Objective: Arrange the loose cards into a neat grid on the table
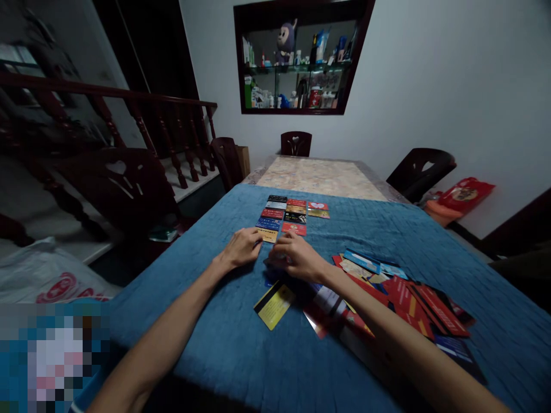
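Note:
Plastic cards lie in short columns on the blue cloth. At the foot of the left column is a gold card (268, 236), with a dark blue card (269, 223) just above it. My left hand (241, 248) rests beside the gold card, its fingers bent together and fingertips at its left edge. Below a red card (294, 229), my right hand (296, 256) has its fingers closed in a pinch; what they hold, if anything, is hidden. Nearer me, a yellow card (274, 305) with a black stripe lies tilted, beside loose cards partly under my right forearm.
A heap of mostly red cards (407, 301) spreads over the right of the blue cloth (206, 321). Dark wooden chairs (419, 172) stand around the table. A white plastic bag (38, 272) is at the left, a red bag (462, 195) at the right.

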Tool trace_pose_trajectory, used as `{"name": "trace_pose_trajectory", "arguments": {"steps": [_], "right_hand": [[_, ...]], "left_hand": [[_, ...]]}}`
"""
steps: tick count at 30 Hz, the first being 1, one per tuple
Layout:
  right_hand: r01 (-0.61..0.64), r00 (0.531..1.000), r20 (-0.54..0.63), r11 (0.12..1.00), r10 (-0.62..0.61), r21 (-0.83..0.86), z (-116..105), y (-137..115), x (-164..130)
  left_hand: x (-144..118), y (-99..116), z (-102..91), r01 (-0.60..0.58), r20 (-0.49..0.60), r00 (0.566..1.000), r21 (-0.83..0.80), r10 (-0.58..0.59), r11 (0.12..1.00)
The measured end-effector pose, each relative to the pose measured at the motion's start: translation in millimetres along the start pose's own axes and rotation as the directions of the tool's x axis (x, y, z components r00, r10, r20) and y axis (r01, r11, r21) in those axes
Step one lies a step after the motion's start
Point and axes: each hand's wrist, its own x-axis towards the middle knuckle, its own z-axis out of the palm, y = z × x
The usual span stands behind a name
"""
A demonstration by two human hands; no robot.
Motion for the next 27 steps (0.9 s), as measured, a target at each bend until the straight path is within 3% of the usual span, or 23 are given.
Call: {"name": "trace_pose_trajectory", "arguments": {"steps": [5,11,17,27], "right_hand": [[0.100,0.991,0.076,0.991,-0.108,0.093,3,-9,-35],[0.102,0.982,0.152,0.994,-0.108,0.047,7,-18,-55],[0.095,0.975,0.204,0.994,-0.084,-0.045,9,-19,-58],[0.014,0.990,0.141,0.990,0.006,-0.138,12,-13,-61]], "left_hand": [[-5,19,-5.6,-0.111,0.032,0.993,-0.046,0.112,0.993],[-11,36,-9.4,-0.240,0.106,0.961,-0.132,0.254,0.962],[-16,37,-10.9,-0.223,0.170,0.953,-0.163,0.250,0.961],[-19,47,-17.0,-0.244,0.238,0.935,-0.112,0.265,0.963]]}}
